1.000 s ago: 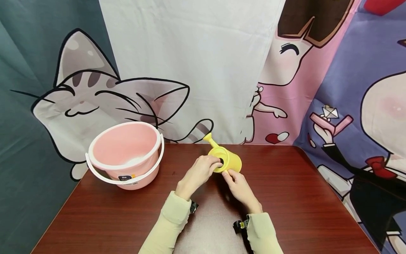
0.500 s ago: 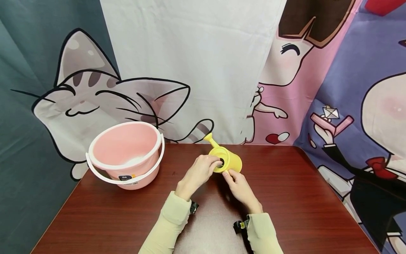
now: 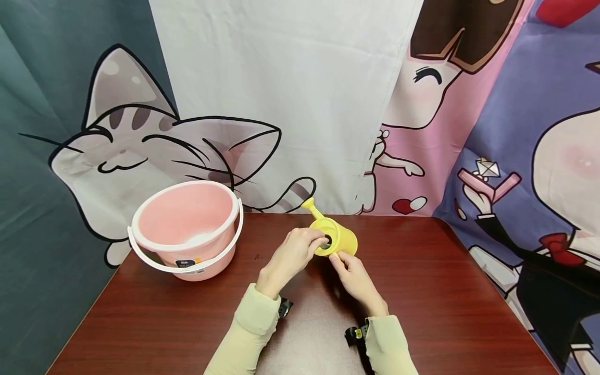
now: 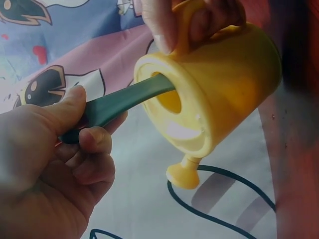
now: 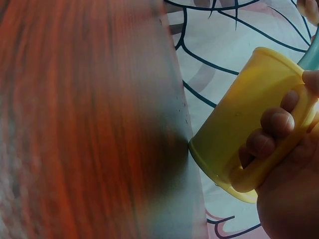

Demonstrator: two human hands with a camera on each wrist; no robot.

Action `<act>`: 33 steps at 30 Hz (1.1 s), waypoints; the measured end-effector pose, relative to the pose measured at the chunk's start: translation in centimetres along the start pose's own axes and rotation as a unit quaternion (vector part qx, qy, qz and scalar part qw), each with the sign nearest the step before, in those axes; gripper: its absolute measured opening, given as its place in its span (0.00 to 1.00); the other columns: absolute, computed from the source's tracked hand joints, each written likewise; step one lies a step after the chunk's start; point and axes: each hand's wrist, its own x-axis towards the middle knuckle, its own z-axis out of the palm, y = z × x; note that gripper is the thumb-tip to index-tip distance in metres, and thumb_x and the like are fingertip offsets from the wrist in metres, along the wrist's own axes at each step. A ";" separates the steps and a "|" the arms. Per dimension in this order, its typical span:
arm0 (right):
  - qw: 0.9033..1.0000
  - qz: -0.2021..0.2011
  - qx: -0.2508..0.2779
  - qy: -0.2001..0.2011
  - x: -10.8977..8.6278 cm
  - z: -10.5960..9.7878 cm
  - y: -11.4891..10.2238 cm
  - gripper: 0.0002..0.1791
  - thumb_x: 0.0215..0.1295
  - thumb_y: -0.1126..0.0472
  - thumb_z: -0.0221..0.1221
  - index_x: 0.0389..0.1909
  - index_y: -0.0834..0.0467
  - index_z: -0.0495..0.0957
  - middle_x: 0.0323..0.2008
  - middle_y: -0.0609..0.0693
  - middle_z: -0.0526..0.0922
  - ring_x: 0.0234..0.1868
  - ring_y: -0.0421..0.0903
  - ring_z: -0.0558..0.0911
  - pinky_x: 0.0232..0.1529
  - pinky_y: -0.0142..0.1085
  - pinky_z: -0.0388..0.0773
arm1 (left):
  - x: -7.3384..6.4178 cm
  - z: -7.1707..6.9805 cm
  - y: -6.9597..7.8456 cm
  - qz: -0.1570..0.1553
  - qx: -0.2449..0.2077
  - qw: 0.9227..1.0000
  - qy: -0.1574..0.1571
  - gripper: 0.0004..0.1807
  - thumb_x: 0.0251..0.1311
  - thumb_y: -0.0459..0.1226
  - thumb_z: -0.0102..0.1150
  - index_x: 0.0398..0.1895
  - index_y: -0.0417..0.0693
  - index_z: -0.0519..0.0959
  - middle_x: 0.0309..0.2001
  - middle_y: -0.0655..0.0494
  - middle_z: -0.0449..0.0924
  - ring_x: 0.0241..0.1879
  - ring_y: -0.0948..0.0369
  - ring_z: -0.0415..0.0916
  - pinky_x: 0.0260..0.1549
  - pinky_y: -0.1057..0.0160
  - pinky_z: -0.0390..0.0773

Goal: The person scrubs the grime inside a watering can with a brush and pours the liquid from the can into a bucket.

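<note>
A yellow watering can [image 3: 347, 241] is held tilted over the table, its round opening facing me and its sprinkler spout [image 4: 184, 173] pointing away to the left. My right hand [image 3: 357, 278] grips the can's loop handle, with the fingers [image 5: 276, 122] curled through it. At the opening, my left hand [image 3: 291, 256] pinches a dark green, flat handle-like piece [image 4: 127, 102] between thumb and curled fingers. The far end of that piece goes into the can and is hidden inside, so its kind cannot be told.
A pink bucket [image 3: 224, 264] with a white rim and a lowered white handle stands on the left of the brown wooden table [image 3: 436, 291]. Behind the table's back edge hangs a cartoon-printed cloth [image 3: 290, 94]. A camera is strapped to each wrist.
</note>
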 end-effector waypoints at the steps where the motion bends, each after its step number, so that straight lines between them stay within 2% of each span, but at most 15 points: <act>1: 1.000 0.001 0.001 -0.001 0.0 0.0 0.0 0.19 0.75 0.53 0.52 0.21 0.52 0.66 0.19 0.40 0.60 0.22 0.39 0.64 0.26 0.33 0.63 | 0.0 -0.1 0.1 0.000 0.000 1.000 0.003 0.09 0.68 0.39 0.57 0.32 0.46 0.83 0.25 0.58 0.75 0.26 0.65 0.70 0.29 0.68 0.72; 7: 1.000 0.007 -0.003 -0.007 0.0 0.0 0.1 0.19 0.75 0.52 0.52 0.21 0.52 0.66 0.19 0.41 0.60 0.22 0.39 0.65 0.26 0.33 0.64 | 0.0 -0.8 0.3 0.006 0.011 1.000 0.020 0.09 0.68 0.38 0.58 0.32 0.46 0.83 0.25 0.62 0.72 0.27 0.64 0.69 0.31 0.67 0.72; 12: 1.000 0.009 -0.001 -0.007 0.0 0.0 0.2 0.19 0.75 0.52 0.52 0.21 0.52 0.66 0.19 0.41 0.60 0.22 0.39 0.65 0.26 0.33 0.64 | -0.1 -0.7 0.2 0.015 0.012 0.999 0.027 0.08 0.67 0.37 0.59 0.31 0.46 0.83 0.25 0.61 0.72 0.26 0.64 0.68 0.29 0.66 0.72; 21: 1.000 0.009 0.004 -0.001 0.1 -0.1 0.3 0.20 0.75 0.53 0.53 0.21 0.53 0.66 0.18 0.42 0.60 0.22 0.40 0.64 0.26 0.32 0.63 | 0.2 0.8 -0.8 0.001 -0.020 0.999 0.027 0.08 0.68 0.37 0.58 0.30 0.45 0.82 0.23 0.60 0.72 0.25 0.64 0.68 0.28 0.67 0.72; 27: 1.000 0.019 0.002 0.000 0.0 -0.2 0.5 0.19 0.75 0.56 0.53 0.20 0.54 0.66 0.18 0.42 0.60 0.21 0.39 0.63 0.25 0.32 0.62 | 0.2 2.0 -1.2 -0.007 -0.030 0.999 0.026 0.09 0.69 0.37 0.57 0.31 0.45 0.82 0.24 0.56 0.76 0.25 0.64 0.69 0.28 0.67 0.72; 29: 1.000 0.019 0.003 -0.003 0.1 -0.2 0.2 0.19 0.75 0.58 0.53 0.20 0.55 0.66 0.18 0.43 0.60 0.22 0.40 0.63 0.26 0.32 0.62 | 0.2 2.2 -1.3 -0.010 -0.024 0.999 0.028 0.09 0.68 0.38 0.57 0.30 0.46 0.82 0.24 0.58 0.76 0.25 0.64 0.69 0.29 0.67 0.72; 33: 1.000 0.014 0.014 -0.009 0.0 -0.6 -2.1 0.19 0.74 0.62 0.53 0.20 0.58 0.66 0.18 0.43 0.60 0.22 0.39 0.63 0.26 0.32 0.63 | 0.2 2.4 -1.4 -0.014 -0.021 0.999 0.033 0.09 0.68 0.38 0.57 0.30 0.47 0.82 0.22 0.61 0.72 0.24 0.64 0.68 0.28 0.67 0.71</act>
